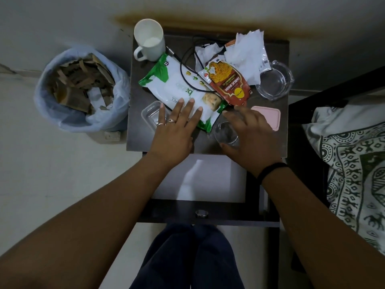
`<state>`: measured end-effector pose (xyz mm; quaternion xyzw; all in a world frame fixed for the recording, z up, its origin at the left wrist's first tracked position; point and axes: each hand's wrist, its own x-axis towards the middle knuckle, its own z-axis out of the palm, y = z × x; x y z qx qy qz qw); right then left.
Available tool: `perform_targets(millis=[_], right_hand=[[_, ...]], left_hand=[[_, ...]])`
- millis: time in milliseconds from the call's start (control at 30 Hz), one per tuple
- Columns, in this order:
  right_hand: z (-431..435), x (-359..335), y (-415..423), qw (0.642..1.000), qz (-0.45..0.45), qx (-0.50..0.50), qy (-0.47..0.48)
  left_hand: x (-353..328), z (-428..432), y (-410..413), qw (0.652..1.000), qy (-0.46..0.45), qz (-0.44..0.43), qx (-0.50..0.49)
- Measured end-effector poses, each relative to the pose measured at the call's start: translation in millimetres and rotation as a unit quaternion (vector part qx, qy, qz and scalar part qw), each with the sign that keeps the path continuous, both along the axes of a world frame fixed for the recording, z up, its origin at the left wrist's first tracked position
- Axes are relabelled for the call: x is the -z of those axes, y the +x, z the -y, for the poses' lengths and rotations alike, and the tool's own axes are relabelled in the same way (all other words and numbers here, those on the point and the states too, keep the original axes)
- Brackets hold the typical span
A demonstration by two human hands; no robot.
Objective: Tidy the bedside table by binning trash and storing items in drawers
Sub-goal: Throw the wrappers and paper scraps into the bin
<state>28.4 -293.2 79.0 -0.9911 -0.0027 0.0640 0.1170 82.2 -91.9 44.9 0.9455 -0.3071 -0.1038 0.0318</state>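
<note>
Fingers of the left hand are spread flat and straight, lying on the near end of the white-and-green snack packet; they press on it rather than grip it, and nothing is closed in that hand. The right hand is curled loosely around a small clear cup near the front edge of the table; the fingers wrap partly about it, but whether they have firm hold I cannot tell.

From the one head view, the tabletop is crowded. A white mug stands at the back left corner. A black cable loops across the packet's far end. A red snack pouch lies just right of the packet, overlapping it, with crumpled white wrappers behind it toward the back right. A clear glass dish sits at the right edge, a pink lid in front of it, and a clear plastic box by the left edge, touching the left hand's little finger side. The top drawer is pulled open below the front edge and looks bare inside. A lined bin with brown paper scraps stands on the floor, left of the table.

I judge the sorting has barely begun: the trash is unbinned. Next, the left hand needs to close on the packet, slip it from under the cable, and carry it left to the bin.
</note>
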Motion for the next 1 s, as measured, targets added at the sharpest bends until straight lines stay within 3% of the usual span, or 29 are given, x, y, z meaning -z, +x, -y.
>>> perform_targets(millis=[267,433,533,667,767,867,1000], right_hand=[[3.1,-7.8,47.4,0.998,0.016,0.021,0.063],[7.0,-0.6,111.5,0.989,-0.14,-0.019,-0.044],[4.1,3.7,122.8,0.978,-0.183,-0.05,-0.09],[7.5,-11.0,115.5,0.985,-0.107,-0.055,-0.119],[11.3,-20.8,97.7,0.997,0.037,-0.041,-0.051],[19.3,-21.7,81.3,0.979,0.149,-0.121,-0.075],[4.7,-14.7,66.9,0.957,0.19,-0.208,-0.069]], left_hand=[[3.4,1.7,7.7,0.999,0.027,-0.038,0.007],[8.7,4.6,7.0,1.0,0.01,-0.015,0.003],[8.0,3.3,9.5,1.0,-0.012,-0.006,0.003],[-3.8,3.1,16.8,0.997,-0.077,0.025,-0.002],[-15.1,5.6,28.1,0.988,-0.131,0.081,-0.02],[-28.8,11.9,44.0,0.983,-0.133,0.126,-0.03],[-40.5,16.8,60.2,0.983,-0.132,0.125,0.006]])
